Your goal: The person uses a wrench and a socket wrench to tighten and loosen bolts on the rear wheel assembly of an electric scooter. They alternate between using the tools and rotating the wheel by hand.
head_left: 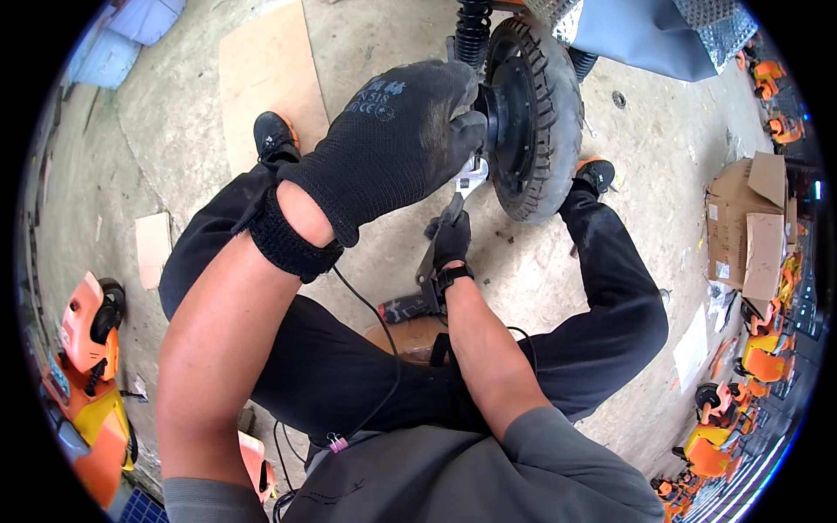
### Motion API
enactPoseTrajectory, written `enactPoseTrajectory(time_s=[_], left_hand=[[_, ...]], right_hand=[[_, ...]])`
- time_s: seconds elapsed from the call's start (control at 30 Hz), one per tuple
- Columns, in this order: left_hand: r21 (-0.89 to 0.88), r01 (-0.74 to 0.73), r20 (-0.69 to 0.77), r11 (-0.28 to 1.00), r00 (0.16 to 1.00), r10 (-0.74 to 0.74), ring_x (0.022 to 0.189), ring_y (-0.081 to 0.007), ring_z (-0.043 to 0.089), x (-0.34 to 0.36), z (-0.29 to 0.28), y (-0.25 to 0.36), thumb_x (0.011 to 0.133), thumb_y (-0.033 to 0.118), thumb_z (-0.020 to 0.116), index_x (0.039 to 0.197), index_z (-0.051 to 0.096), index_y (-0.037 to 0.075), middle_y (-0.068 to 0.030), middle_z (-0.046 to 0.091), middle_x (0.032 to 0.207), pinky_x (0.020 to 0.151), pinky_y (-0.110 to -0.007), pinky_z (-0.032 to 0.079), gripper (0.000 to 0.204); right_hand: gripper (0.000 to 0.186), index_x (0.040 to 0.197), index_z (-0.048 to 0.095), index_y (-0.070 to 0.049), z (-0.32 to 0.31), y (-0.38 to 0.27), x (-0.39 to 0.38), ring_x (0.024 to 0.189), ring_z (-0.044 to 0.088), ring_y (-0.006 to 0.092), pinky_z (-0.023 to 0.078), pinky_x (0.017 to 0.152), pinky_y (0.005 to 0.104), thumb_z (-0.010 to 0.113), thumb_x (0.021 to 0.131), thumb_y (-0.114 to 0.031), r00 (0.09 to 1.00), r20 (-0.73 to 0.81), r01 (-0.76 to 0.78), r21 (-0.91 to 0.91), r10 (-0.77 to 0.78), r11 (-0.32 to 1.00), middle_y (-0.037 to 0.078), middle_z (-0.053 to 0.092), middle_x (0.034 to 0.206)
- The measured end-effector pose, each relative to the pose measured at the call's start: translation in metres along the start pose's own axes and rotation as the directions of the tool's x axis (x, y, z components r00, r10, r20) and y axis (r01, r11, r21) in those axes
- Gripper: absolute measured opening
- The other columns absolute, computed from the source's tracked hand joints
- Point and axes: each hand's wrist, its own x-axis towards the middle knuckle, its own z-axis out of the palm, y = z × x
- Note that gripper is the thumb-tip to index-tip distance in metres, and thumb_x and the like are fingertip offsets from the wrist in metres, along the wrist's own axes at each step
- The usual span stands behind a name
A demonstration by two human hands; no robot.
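Nearest the lens is the left hand in a black knit glove, big in frame, fingers curled tight at the hub of the wheel, prob. to steady it or pinch a nut; what's under the fingertips is hidden, so can't tell exactly what it grips. The wheel, one small black tyre w/ dark rim, stands upright on the concrete floor, set between the person's spread legs so both arms reach it. One black coil spring rises just behind the wheel. Below the wheel, the right hand, also gloved, is closed around the handle of one wrench, whose silvery head angles up to the hub, approx. under the left fingers. Two shoes flank the wheel. Right of the wheel: one open cardboard box. Far left of it: one orange machine.
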Motion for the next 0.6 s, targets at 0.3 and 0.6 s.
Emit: enactPoseTrajectory(time_s=[0.3,0.6], left_hand=[[0.037,-0.047,-0.045,0.998,0.998,0.048,0.08,-0.0234,0.065,-0.003,0.005,-0.004,0.086,0.02,0.069,0.108,0.058,0.0,-0.0133,0.066,0.094,0.072,-0.031,0.052,0.032],[0.012,-0.036,-0.008,0.999,0.999,0.036,0.083,-0.0237,0.065,-0.003,0.006,-0.005,0.086,0.02,0.068,0.109,0.058,-0.001,-0.0139,0.067,0.097,0.073,-0.03,0.052,0.033]], right_hand=[[0.009,0.095,0.047,-0.005,0.004,-0.003,0.001,0.056,0.056,0.0137,0.048,0.049,0.0284,0.049,0.095,-0.014,1.0,-0.01,-0.015,0.026,0.015,1.0,0.006,0.057,0.072],[0.019,0.089,0.05,-0.006,0.0,-0.012,0.004,0.048,0.051,0.0129,0.045,0.043,0.0283,0.054,0.095,-0.024,0.997,-0.002,-0.072,0.031,0.072,0.997,0.003,0.053,0.065]])
